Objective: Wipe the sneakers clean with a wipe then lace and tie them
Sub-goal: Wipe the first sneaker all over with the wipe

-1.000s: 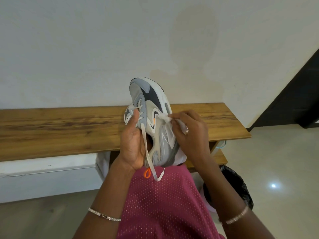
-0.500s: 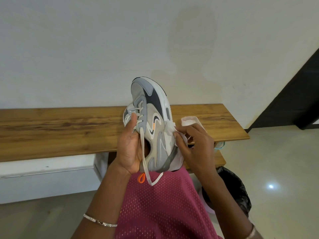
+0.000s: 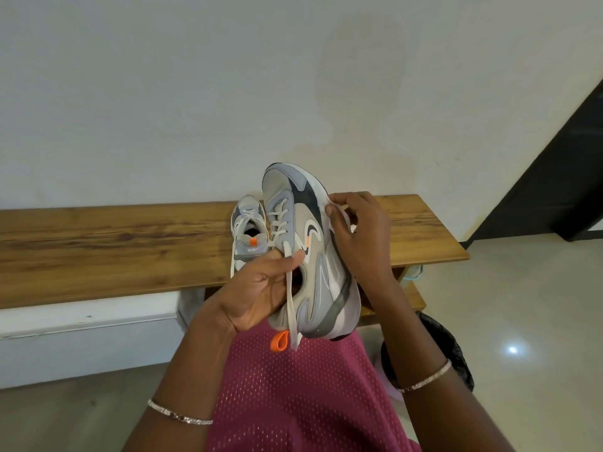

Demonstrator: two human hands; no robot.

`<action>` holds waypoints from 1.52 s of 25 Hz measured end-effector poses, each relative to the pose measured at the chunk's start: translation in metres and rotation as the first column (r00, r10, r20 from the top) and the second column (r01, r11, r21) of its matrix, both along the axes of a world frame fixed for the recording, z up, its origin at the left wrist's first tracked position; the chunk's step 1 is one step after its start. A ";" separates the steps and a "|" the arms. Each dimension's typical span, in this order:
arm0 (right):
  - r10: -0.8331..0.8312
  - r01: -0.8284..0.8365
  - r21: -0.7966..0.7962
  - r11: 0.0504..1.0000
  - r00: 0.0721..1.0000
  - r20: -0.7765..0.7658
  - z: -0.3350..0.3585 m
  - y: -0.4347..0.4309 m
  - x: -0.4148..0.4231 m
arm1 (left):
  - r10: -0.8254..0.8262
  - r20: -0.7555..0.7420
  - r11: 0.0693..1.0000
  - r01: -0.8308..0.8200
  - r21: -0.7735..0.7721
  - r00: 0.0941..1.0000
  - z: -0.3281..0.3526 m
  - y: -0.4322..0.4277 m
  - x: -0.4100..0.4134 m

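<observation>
Worktop (image 3: pixel 130 243), wood, runs behind the held sneaker (image 3: pixel 313 256), most of it out to that sneaker's left. Just left of the held sneaker and a bit behind it, 2nd sneaker (image 3: pixel 249 230) sits on the worktop, opening toward the camera, a loose lace end hanging over the front edge. Left hand (image 3: pixel 257 291) grips the held sneaker at its collar, thumb across the upper by the eyelets, other fingers hidden behind/inside the shoe. Held sneaker is up in the air, toe pointing up and away, grey/white w/ a dark panel, partly laced; one lace end (image 3: pixel 290 305) dangles past the heel next to an orange pull loop (image 3: pixel 280 341). Under the held sneaker: pink mesh garment (image 3: pixel 293 402). On the sneaker's right edge, right hand (image 3: pixel 362 236) has fingers curled, pinching a pale wipe (image 3: pixel 346 220) against the white midsole near the forefoot. Below-right of the sneaker, a black bag-lined bin (image 3: pixel 453 347) stands on the floor, partly behind the right forearm.
</observation>
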State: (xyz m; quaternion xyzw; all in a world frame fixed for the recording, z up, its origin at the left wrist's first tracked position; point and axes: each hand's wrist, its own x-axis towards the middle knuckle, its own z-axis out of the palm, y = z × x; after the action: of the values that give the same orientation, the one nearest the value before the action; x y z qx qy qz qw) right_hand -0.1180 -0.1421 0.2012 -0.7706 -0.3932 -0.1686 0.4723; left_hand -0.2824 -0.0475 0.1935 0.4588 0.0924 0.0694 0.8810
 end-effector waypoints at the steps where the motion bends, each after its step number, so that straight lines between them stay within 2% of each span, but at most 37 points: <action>1: 0.018 -0.018 -0.013 1.000 1.000 0.010 -0.002 -0.004 -0.001 | 0.000 -0.025 0.999 0.001 0.034 1.000 0.002 -0.001 -0.001; 5: 0.065 -0.066 -0.137 0.988 0.998 -0.013 -0.009 -0.035 -0.015 | 0.137 -0.072 0.990 -0.134 0.051 0.988 0.003 -0.005 0.010; 10: 0.064 -0.077 -0.215 0.974 0.996 -0.068 -0.013 -0.070 -0.037 | 0.223 -0.075 0.975 -0.221 0.041 0.972 0.002 -0.001 0.018; 12: 0.063 -0.082 -0.223 0.971 0.994 -0.090 -0.012 -0.072 -0.038 | 0.227 -0.073 0.973 -0.222 0.070 0.971 0.003 0.000 0.018; 17: 0.040 -0.043 -0.137 0.990 0.999 -0.025 -0.005 -0.042 -0.023 | 0.247 -0.091 0.949 -0.222 0.224 0.965 0.003 -0.002 0.023; 22: 0.071 -0.067 -0.154 0.986 0.997 0.024 -0.009 -0.038 -0.040 | 0.302 -0.136 0.908 -0.241 0.343 0.944 0.001 0.002 0.023; 27: 0.172 -0.156 -0.191 0.969 0.982 0.072 -0.028 -0.059 -0.085 | 0.349 -0.190 0.911 -0.285 0.298 0.918 0.001 0.006 0.027; 30: 0.148 -0.132 -0.157 0.979 0.984 0.095 -0.029 -0.050 -0.077 | 0.343 -0.216 0.912 -0.270 0.308 0.914 0.004 0.003 0.027; 34: 0.049 -0.043 -0.151 0.988 0.998 0.034 -0.019 -0.027 -0.054 | 0.202 -0.185 0.957 -0.154 0.247 0.962 0.007 -0.003 0.028; 38: 0.078 -0.069 -0.088 0.994 0.992 0.102 -0.030 -0.034 -0.063 | 0.152 -0.132 0.980 -0.132 0.151 0.979 0.009 0.002 0.029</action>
State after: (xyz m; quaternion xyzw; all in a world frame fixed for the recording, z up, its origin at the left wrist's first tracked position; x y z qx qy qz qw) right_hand -0.1810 -0.1761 0.1709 -0.7650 -0.4522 -0.1747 0.4239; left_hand -0.2536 -0.0456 0.2030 0.5163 0.1828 0.1056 0.8300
